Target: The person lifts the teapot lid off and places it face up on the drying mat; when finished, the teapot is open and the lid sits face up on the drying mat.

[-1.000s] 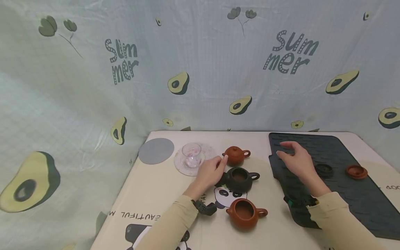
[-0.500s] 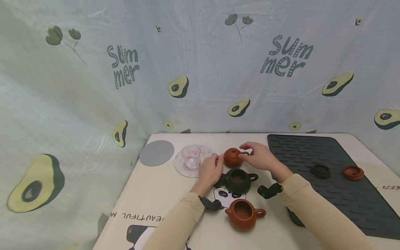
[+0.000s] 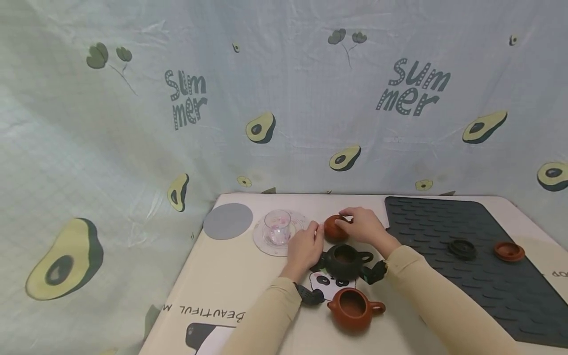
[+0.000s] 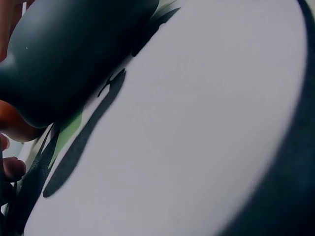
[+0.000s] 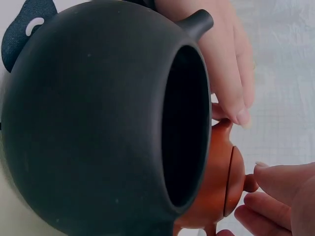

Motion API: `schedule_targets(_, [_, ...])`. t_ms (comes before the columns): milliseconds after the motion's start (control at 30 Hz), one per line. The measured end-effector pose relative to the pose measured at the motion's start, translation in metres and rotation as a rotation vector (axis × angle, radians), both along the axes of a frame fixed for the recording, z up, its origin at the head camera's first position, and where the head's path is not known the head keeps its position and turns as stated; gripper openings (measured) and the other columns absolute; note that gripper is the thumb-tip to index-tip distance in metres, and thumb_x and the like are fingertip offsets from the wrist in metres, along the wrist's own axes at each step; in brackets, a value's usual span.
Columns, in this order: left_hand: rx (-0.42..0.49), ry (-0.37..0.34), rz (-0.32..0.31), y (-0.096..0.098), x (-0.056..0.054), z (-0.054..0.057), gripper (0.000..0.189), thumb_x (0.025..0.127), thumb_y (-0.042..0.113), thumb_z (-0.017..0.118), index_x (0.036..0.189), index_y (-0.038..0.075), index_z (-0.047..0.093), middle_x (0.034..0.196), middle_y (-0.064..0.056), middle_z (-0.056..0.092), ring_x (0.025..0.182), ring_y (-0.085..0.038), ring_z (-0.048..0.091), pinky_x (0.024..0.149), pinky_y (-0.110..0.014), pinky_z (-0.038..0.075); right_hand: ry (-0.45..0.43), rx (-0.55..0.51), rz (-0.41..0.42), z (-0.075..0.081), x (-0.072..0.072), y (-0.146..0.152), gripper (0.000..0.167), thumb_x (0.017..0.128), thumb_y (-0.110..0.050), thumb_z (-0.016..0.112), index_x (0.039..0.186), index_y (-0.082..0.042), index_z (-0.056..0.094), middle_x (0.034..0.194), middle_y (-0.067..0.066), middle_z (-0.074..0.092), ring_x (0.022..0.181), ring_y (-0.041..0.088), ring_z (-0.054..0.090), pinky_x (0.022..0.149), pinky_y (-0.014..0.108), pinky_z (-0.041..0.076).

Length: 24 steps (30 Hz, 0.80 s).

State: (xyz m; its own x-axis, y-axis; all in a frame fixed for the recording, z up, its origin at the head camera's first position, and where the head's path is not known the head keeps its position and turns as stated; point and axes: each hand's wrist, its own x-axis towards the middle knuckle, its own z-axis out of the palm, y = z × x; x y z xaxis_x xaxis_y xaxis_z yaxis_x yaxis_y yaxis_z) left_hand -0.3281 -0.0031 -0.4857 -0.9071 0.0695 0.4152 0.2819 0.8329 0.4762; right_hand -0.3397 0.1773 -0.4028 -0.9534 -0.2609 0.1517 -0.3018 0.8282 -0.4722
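A small reddish-brown teapot [image 3: 336, 229] with its lid [image 5: 236, 179] on stands at the far middle of the table. My left hand [image 3: 305, 250] pinches its spout between thumb and finger. At the lid's knob [image 5: 250, 183], the thumb and fingers of my right hand [image 3: 365, 227] close in from both sides. A lidless black teapot [image 3: 343, 264] stands just nearer and hides part of the brown one in the right wrist view. In the left wrist view the black teapot [image 4: 83, 54] fills the upper left corner. Nearest me is a second brown teapot [image 3: 352, 310], also lidless.
A clear glass cup [image 3: 278, 224] stands on a patterned saucer [image 3: 263, 241] left of my left hand. A grey disc [image 3: 228, 221] lies farther left. On the dark ridged mat [image 3: 426, 217] at right rest a black lid [image 3: 462, 249] and a brown lid [image 3: 509, 251].
My right hand has moved left from above the mat to the small brown teapot, then on to its lid. The left hand has stayed by the spout.
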Motion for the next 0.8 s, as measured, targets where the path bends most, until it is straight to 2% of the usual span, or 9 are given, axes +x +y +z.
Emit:
schedule_targets(267, [0.047, -0.058, 0.029, 0.002, -0.003, 0.002, 0.034, 0.111, 0.04, 0.035, 0.11, 0.019, 0.062, 0.086, -0.009, 0.071, 0.084, -0.033, 0.069, 0.068, -0.042, 0.048, -0.009, 0.05, -0.023, -0.002, 0.001, -0.009, 0.04, 0.099, -0.026, 0.069, 0.132, -0.004, 0.067, 0.123, 0.02, 0.068, 0.102, 0.034, 0.065, 0.09, 0.049, 0.054])
schedule_targets(500, [0.066, -0.081, 0.053, 0.002, -0.007, 0.005, 0.036, 0.111, 0.044, 0.034, 0.103, 0.021, 0.061, 0.082, -0.006, 0.068, 0.082, -0.032, 0.068, 0.068, -0.043, 0.047, 0.036, 0.061, -0.024, -0.003, -0.001, -0.012, 0.035, 0.1, -0.027, 0.068, 0.127, -0.006, 0.07, 0.117, 0.018, 0.071, 0.098, 0.032, 0.065, 0.088, 0.051, 0.054])
schedule_targets(800, [-0.022, -0.03, 0.056, 0.004, -0.006, -0.001, 0.035, 0.111, 0.044, 0.035, 0.102, 0.021, 0.06, 0.077, -0.01, 0.068, 0.08, -0.034, 0.069, 0.063, -0.044, 0.047, 0.064, -0.002, -0.065, -0.01, -0.004, -0.008, 0.032, 0.097, -0.03, 0.072, 0.12, -0.008, 0.073, 0.113, 0.014, 0.072, 0.099, 0.033, 0.066, 0.085, 0.049, 0.055])
